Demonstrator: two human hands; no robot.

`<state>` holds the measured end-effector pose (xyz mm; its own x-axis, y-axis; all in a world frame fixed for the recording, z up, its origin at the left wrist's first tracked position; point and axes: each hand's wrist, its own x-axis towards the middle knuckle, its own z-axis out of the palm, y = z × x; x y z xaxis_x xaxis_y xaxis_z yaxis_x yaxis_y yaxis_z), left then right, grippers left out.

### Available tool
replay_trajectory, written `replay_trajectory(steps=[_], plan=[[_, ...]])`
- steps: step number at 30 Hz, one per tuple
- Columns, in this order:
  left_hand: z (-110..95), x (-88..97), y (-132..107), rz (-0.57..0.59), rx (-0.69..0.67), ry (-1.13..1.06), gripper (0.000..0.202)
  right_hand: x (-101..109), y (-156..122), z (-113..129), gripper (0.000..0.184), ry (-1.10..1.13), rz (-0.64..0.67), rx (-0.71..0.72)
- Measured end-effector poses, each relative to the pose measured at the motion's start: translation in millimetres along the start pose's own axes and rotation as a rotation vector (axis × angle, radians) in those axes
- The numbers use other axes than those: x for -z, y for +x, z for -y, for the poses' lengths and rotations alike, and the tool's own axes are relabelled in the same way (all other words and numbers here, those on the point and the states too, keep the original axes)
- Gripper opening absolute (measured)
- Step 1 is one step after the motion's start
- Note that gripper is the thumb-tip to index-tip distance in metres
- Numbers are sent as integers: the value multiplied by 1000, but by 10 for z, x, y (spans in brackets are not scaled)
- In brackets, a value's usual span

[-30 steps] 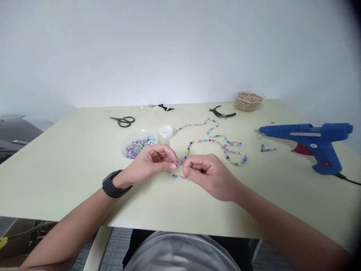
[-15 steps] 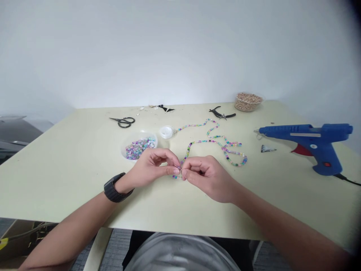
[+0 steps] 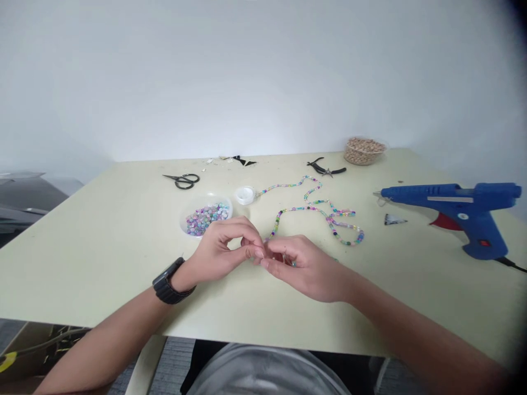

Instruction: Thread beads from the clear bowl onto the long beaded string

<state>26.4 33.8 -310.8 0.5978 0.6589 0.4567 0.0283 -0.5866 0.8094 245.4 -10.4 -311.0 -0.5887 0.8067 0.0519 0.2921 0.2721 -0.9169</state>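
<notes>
My left hand (image 3: 228, 249), with a dark watch at the wrist, is closed in a pinch over the middle of the table, at the end of a strand of colourful beads (image 3: 304, 208). What lies exactly between its fingertips is hidden. My right hand (image 3: 307, 269) meets it tip to tip, its fingers curled round the strand, and a few beads show inside and behind it. The rest of the strand winds across the table to a small white spool (image 3: 246, 195). Left of it, near my left hand, stands a clear bowl (image 3: 184, 216) of loose beads.
Black-handled scissors (image 3: 183, 181) lie at the back left, with dark and white scraps (image 3: 242, 161) behind. Pliers (image 3: 327, 169) and a tub of tan pellets (image 3: 364, 151) are at the back right. A blue glue gun (image 3: 461, 200) with a cord lies right, beside a small triangular piece (image 3: 394, 219).
My right fingertips have shifted down slightly and loosened a little, and beads now show under the right hand. The purple bead seen at the left fingertips is now hidden. The view has moved slightly.
</notes>
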Motion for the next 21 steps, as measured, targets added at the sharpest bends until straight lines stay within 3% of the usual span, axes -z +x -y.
replay_trajectory(steps=[6,9,12,14,16,18,21], plan=[[-10,55,21,9,97,-162,15,83,-57,83,29,11,50,90],[1,249,66,-193,166,-49,27,171,-111,143,33,131,74,147],[39,559,105,-433,190,330,23,259,-164,184,31,259,37,187],[80,772,111,-371,162,693,17,307,-196,197,30,333,-4,225],[128,941,98,-177,169,903,16,344,-222,201,31,386,-42,250],[175,1044,76,-17,217,961,17,366,-238,194,32,413,-73,247],[237,1085,49,73,273,960,20,369,-241,153,30,446,-126,206]])
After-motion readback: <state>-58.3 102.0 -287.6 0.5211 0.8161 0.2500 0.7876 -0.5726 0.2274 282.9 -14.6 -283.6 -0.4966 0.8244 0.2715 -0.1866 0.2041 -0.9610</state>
